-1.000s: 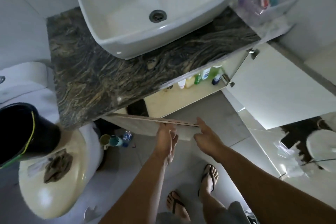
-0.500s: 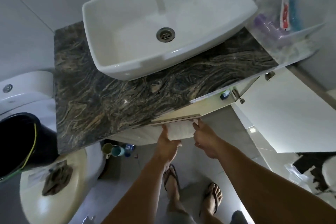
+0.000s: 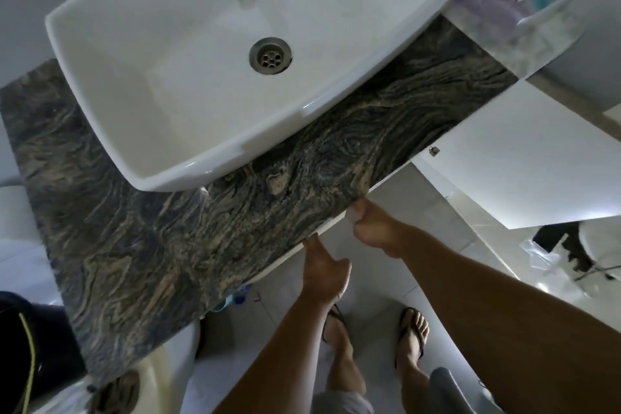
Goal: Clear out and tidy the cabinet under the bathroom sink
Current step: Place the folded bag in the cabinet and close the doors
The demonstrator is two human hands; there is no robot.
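Hands at the front edge of the counter [image 3: 235, 212], under the sink [image 3: 208, 54].
Left hand [image 3: 324, 274] and right hand [image 3: 376, 228] reach the white cabinet door [image 3: 331, 223]; whether their fingers grasp it cannot be told.

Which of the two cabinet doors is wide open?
The right door, its white panel swung far out. The left door shows only a thin edge under the countertop.

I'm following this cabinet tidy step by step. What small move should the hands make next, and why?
Probably ease the left door fully shut: both hands, left hand and right hand, are on its edge, just under the countertop.
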